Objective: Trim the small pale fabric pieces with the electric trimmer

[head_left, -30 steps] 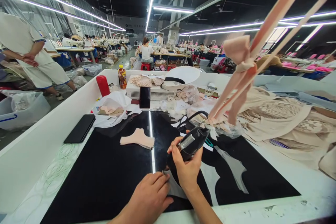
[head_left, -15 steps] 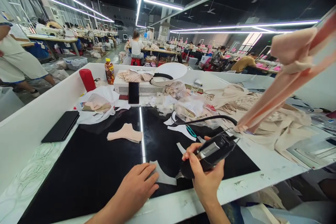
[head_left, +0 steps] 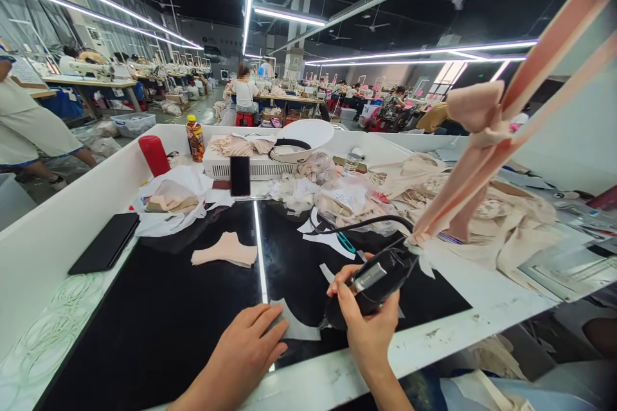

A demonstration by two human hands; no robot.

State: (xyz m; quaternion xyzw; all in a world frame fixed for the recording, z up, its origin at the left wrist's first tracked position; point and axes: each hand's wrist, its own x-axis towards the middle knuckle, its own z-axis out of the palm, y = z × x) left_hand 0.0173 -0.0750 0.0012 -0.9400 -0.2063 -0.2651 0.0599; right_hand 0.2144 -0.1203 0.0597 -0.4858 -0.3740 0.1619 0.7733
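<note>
My right hand (head_left: 367, 327) is closed round a black hand-held cutting tool (head_left: 373, 281), its cord looping back over the table and pink straps (head_left: 482, 154) rising from its far end to the upper right. Its nose rests at the edge of a pale grey fabric piece (head_left: 296, 329) lying on the black mat (head_left: 173, 314). My left hand (head_left: 245, 352) lies flat on the mat, fingers stretched out and touching that grey piece. A small stack of pink cut pieces (head_left: 225, 250) sits further back on the mat.
A white walled table (head_left: 67, 218) holds a black tablet (head_left: 105, 243), a white bag of fabric (head_left: 169, 196), a phone (head_left: 240, 175), a red flask (head_left: 153, 155), a bottle (head_left: 195, 138) and beige lace fabric (head_left: 486, 212). Other people work at sewing stations behind.
The view swung right, then settled. My right hand with the tool moved right along the grey piece toward the table's front edge; my left hand stayed flat beside it.
</note>
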